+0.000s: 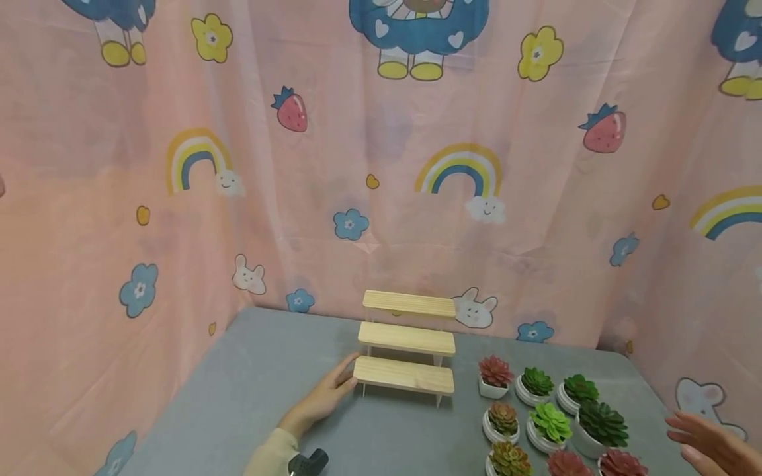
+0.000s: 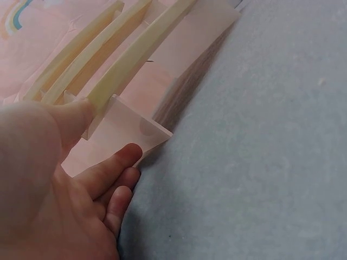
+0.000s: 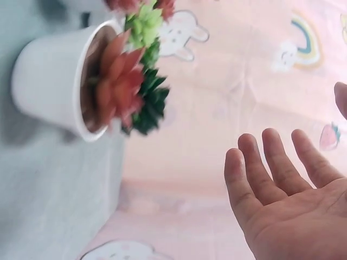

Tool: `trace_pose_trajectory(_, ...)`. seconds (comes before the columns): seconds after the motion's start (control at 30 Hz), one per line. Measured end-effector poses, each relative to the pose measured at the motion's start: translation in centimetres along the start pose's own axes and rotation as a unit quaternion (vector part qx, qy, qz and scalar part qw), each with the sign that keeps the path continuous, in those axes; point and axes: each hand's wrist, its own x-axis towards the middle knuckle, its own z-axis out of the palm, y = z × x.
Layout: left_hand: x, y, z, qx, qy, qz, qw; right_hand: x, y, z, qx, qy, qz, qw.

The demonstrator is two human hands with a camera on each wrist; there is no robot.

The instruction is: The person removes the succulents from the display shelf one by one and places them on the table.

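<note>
A three-tier display stand (image 1: 405, 375) with pale wooden boards and translucent supports stands toward the back of the table. My left hand (image 1: 321, 398) touches the left end of its lowest board. In the left wrist view, the thumb (image 2: 76, 119) rests at the board's end, while the fingers (image 2: 111, 168) extend loosely beside the translucent support (image 2: 127, 127). Over at the right edge, my right hand (image 1: 711, 441) hovers beside the potted succulents (image 1: 550, 423) with its fingers spread, holding nothing. A red succulent (image 3: 116, 86) in a white pot (image 3: 51, 81) shows near it in the right wrist view.
Several small succulents in white pots, green, red and brownish, sit grouped on the right of the grey table (image 1: 238, 377). A pink patterned curtain (image 1: 309, 172) hangs behind the table and along both sides.
</note>
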Motion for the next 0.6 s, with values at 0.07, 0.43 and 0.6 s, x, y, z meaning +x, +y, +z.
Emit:
trace_pose_trajectory(0.07,0.0,0.0,0.0,0.003,0.002,-0.001,1.0000,0.4,-1.4,0.4,-0.007,-0.009,0.003,1.000)
trace_pose_trajectory(0.43,0.2,0.1,0.0,0.003,0.008,-0.015,0.9998,1.3,-9.7,3.3,0.015,-0.039,-0.042,0.998)
trace_pose_trajectory(0.6,0.0,0.1,0.1,0.004,0.008,-0.020,0.9998,1.6,-11.7,4.3,0.043,-0.069,-0.033,0.996)
